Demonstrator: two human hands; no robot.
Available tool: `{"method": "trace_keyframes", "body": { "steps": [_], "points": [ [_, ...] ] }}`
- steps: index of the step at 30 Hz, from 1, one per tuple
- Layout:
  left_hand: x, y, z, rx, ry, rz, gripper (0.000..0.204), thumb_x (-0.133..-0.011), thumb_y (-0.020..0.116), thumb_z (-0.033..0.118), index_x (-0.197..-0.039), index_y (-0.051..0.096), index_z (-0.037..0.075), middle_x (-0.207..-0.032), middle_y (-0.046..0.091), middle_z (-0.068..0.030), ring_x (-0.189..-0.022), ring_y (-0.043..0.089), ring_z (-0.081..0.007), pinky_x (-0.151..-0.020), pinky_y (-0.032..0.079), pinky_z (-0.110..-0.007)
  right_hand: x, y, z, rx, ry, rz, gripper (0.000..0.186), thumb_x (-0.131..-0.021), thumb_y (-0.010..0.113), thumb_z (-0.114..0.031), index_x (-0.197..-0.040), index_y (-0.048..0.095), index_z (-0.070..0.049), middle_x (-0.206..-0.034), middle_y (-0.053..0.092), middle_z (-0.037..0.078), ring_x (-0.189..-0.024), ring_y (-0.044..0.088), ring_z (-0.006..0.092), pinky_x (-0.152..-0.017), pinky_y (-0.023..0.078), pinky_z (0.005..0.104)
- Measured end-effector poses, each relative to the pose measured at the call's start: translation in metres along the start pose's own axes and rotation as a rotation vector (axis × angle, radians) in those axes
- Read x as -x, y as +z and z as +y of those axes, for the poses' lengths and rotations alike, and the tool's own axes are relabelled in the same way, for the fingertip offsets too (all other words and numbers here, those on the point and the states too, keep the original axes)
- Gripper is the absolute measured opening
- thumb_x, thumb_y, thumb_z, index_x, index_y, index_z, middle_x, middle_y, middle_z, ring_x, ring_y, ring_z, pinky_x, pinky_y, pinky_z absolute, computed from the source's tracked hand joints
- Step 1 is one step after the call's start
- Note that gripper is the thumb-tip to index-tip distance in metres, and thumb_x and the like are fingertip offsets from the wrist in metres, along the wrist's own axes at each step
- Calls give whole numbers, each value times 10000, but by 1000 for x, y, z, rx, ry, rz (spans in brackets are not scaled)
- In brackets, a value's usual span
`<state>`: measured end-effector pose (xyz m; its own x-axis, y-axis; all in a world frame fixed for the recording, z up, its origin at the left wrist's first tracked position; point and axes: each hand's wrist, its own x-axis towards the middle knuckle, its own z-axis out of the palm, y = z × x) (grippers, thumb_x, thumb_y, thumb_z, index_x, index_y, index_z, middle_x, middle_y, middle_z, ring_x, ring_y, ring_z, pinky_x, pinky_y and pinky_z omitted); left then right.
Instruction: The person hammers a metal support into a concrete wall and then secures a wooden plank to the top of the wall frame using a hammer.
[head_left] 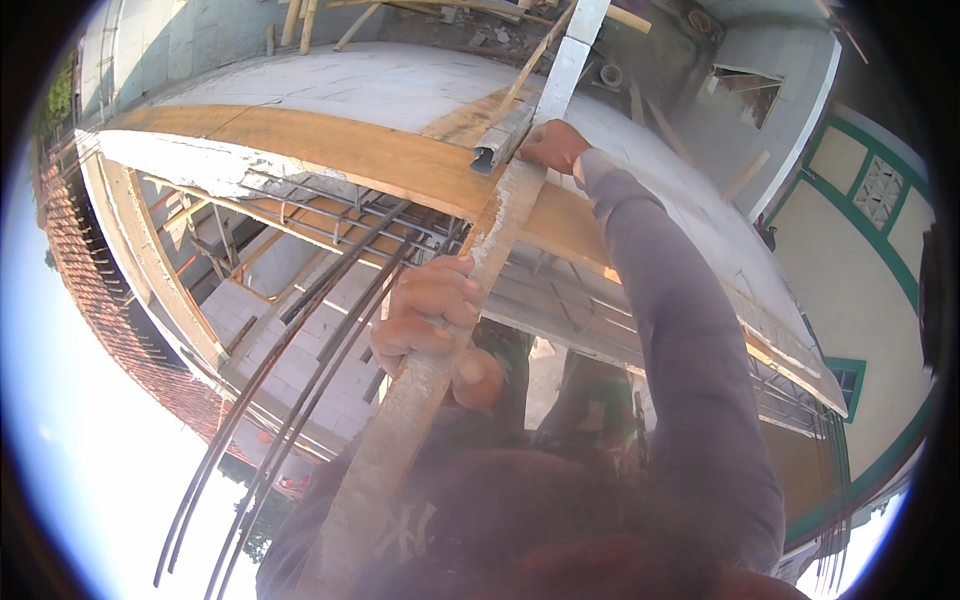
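Observation:
A long wooden plank (400, 440), smeared with pale cement, runs from the lower left up toward the centre. My left hand (432, 305) is closed around its middle, thumb underneath. My right hand (551, 146), at the end of a grey sleeve, grips the plank's far end. That end lies against the open end of a grey metal channel (556, 85), which continues upward. The plank's far end rests over an orange plywood form board (330, 150).
A rebar cage (320, 215) lies behind the form board, and several long dark rods (280, 400) curve down to the lower left. Below are a concrete block wall (290, 340) and a tiled roof (100, 310). A cream building with green trim (880, 190) stands at the right.

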<state>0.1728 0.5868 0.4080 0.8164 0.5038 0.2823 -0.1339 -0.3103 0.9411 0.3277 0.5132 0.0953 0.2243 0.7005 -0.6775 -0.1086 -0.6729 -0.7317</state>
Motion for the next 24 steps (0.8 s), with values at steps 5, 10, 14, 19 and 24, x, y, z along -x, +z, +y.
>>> {"method": "trace_keyframes", "body": {
  "steps": [5, 10, 14, 19, 24],
  "points": [
    [1, 4, 1, -30, -10, 81, 369, -958, 658, 377, -1065, 403, 133, -885, 537, -91, -863, 604, -238, -899, 542, -535, -4, -4, -3, -66, 47, -75, 340, -837, 782, -283, -1023, 802, 1, -913, 764, 113, -828, 689, 208, -767, 540, 363],
    [1, 4, -1, -24, 4, 91, 375, -957, 674, 394, -1068, 427, 135, -867, 551, -87, -855, 611, -241, -873, 542, -524, -9, -5, 2, -98, 50, -122, 338, -852, 784, -279, -1017, 798, 15, -888, 757, 106, -801, 679, 199, -749, 539, 359],
    [1, 6, -3, -7, 14, 86, 374, -977, 658, 402, -1069, 414, 133, -889, 543, -89, -872, 608, -244, -876, 538, -524, -11, -5, 5, -62, 26, -80, 365, -801, 813, -325, -925, 792, 18, -822, 752, 128, -752, 693, 226, -728, 529, 371],
    [-2, 0, 4, -33, -7, -8, 374, -999, 624, 398, -1069, 363, 140, -933, 504, -88, -911, 585, -232, -920, 522, -523, -12, -7, -5, 4, 1, -134, 434, -786, 808, -378, -912, 769, 36, -847, 749, 174, -807, 709, 288, -757, 530, 393],
    [1, 2, 4, -64, -56, -21, 330, -1005, 580, 370, -1062, 344, 145, -930, 489, -90, -924, 572, -225, -951, 514, -525, -12, -9, -4, 217, -89, -76, 365, -831, 767, -352, -905, 734, 3, -841, 707, 180, -810, 664, 304, -758, 501, 436]
  ]
}}
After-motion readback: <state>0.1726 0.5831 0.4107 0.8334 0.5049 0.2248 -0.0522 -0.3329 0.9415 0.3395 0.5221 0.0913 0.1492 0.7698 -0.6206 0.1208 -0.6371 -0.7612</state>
